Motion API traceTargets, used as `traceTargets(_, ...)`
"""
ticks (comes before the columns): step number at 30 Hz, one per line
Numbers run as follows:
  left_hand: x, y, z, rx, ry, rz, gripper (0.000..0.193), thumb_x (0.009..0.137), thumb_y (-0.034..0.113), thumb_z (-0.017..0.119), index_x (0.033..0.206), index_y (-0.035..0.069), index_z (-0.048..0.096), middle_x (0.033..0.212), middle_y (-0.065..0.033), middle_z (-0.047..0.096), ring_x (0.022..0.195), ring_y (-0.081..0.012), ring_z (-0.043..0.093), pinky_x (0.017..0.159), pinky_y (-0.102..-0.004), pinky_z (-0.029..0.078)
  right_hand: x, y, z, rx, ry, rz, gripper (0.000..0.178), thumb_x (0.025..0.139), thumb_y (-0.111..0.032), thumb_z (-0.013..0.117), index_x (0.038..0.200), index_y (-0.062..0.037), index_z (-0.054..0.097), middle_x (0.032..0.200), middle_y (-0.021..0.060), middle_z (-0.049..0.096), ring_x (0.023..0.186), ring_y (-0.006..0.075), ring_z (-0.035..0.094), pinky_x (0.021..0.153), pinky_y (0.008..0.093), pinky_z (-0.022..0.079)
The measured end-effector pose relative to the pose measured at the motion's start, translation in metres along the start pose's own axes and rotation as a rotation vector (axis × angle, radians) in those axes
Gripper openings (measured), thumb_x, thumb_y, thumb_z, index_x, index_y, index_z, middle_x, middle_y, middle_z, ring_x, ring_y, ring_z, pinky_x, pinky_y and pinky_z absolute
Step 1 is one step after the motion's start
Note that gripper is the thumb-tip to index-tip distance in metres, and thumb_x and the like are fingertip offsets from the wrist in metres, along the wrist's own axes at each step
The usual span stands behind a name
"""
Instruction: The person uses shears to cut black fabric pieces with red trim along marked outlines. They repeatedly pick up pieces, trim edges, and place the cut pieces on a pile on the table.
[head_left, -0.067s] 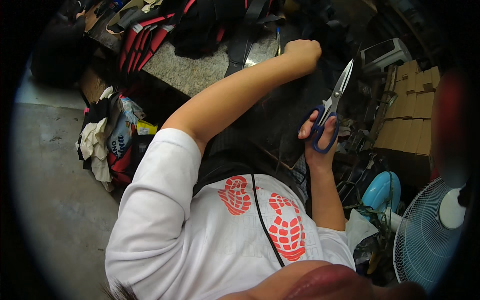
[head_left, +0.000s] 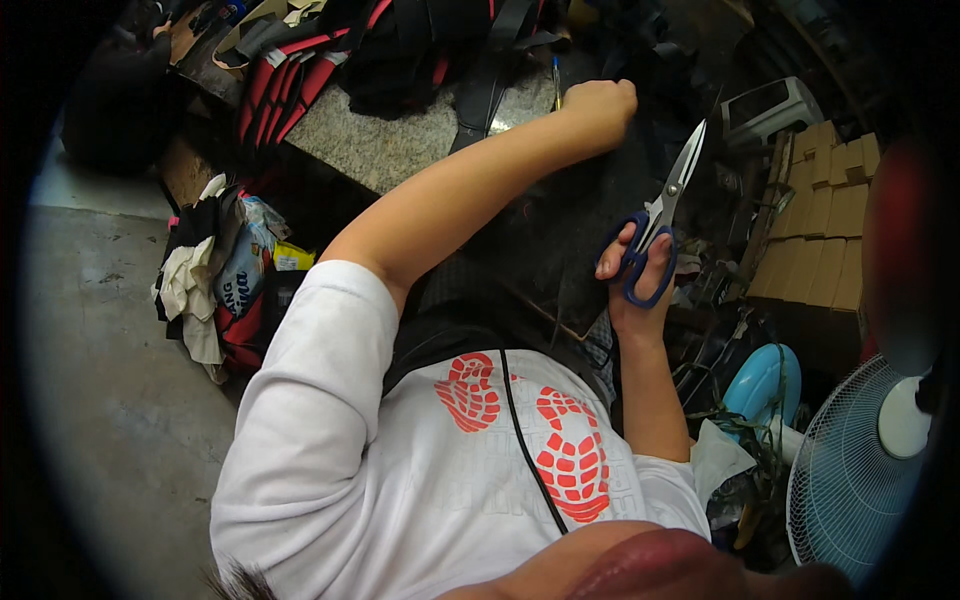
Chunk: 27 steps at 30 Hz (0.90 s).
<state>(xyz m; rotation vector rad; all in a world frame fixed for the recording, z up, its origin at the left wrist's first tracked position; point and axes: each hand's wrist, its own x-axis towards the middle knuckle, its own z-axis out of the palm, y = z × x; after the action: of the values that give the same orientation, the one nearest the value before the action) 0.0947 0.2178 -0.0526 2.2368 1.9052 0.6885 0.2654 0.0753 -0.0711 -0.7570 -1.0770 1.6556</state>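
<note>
My left arm reaches across the front of me, and my left hand (head_left: 600, 110) is closed in a fist at the far edge of the worktable (head_left: 390, 140). Dark material lies beside and below that fist; what the fingers grip is hidden. A pen (head_left: 556, 82) with a blue end stands just left of the fist. In my right hand (head_left: 640, 290) is a pair of scissors (head_left: 672, 190) with blue handles, fingers through the loops. The blades are nearly closed and point up and away, apart from the dark material.
Black and red strap pieces (head_left: 295, 90) pile up on the table's far left. Bags and cloths (head_left: 215, 280) heap at the left. On the right are stacked brown cardboard pieces (head_left: 815, 220), a grey plastic stool (head_left: 770, 105), a blue round object (head_left: 765, 385) and a fan (head_left: 850, 480).
My left fist has shifted very slightly to the left, its forearm with it. The right hand and the scissors hold almost still.
</note>
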Motion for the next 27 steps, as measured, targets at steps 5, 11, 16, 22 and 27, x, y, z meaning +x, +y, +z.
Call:
traceTargets(5,-0.039,-0.014,-0.050,-0.692,-0.058,-0.135,0.041,0.071,0.005,0.063,0.111,-0.004,0.058,0.082,-0.0139,0.066,0.062,-0.0192,0.064,0.055,-0.0325,0.052,0.008,-0.001,0.005,-0.059,-0.036,0.070,0.059,0.093,-0.059,0.046,0.096,0.0003,0.053,0.061,0.0082,0.056,0.056,0.0155,0.055,0.058,0.0265,0.045)
traceTargets(11,-0.102,-0.019,-0.082,-0.976,0.014,-0.267,0.054,0.073,-0.002,0.057,0.126,0.003,0.057,0.084,-0.0063,0.064,0.056,-0.0100,0.058,0.052,-0.0237,0.049,0.011,-0.018,0.006,-0.080,-0.192,0.310,0.061,0.094,-0.060,0.042,0.093,-0.0005,0.056,0.062,0.0086,0.059,0.056,0.0154,0.057,0.057,0.0251,0.045)
traceTargets(16,-0.137,-0.013,-0.080,-1.034,0.164,-0.237,0.048,0.086,-0.003,0.056,0.133,0.003,0.050,0.093,-0.0039,0.062,0.069,-0.0047,0.058,0.059,-0.0216,0.053,0.005,-0.026,0.010,-0.039,-0.414,0.536,0.071,0.092,-0.066,0.035,0.101,0.0008,0.055,0.068,0.0125,0.062,0.061,0.0201,0.060,0.064,0.0296,0.049)
traceTargets(22,-0.155,-0.001,-0.071,-1.199,0.302,-0.218,0.048,0.084,-0.005,0.058,0.131,-0.003,0.048,0.110,-0.0079,0.055,0.068,-0.0064,0.060,0.059,-0.0202,0.053,0.014,-0.025,0.015,-0.026,-0.470,0.483,0.069,0.093,-0.066,0.035,0.100,0.0004,0.055,0.067,0.0108,0.061,0.060,0.0185,0.059,0.063,0.0288,0.049)
traceTargets(27,-0.163,-0.003,-0.068,-1.294,0.272,-0.250,0.050,0.085,-0.005,0.058,0.133,-0.003,0.046,0.104,-0.0075,0.058,0.068,-0.0066,0.060,0.059,-0.0203,0.053,0.012,-0.017,0.015,0.015,-0.404,0.436,0.064,0.093,-0.062,0.040,0.094,-0.0012,0.057,0.059,0.0060,0.058,0.053,0.0126,0.056,0.055,0.0237,0.046)
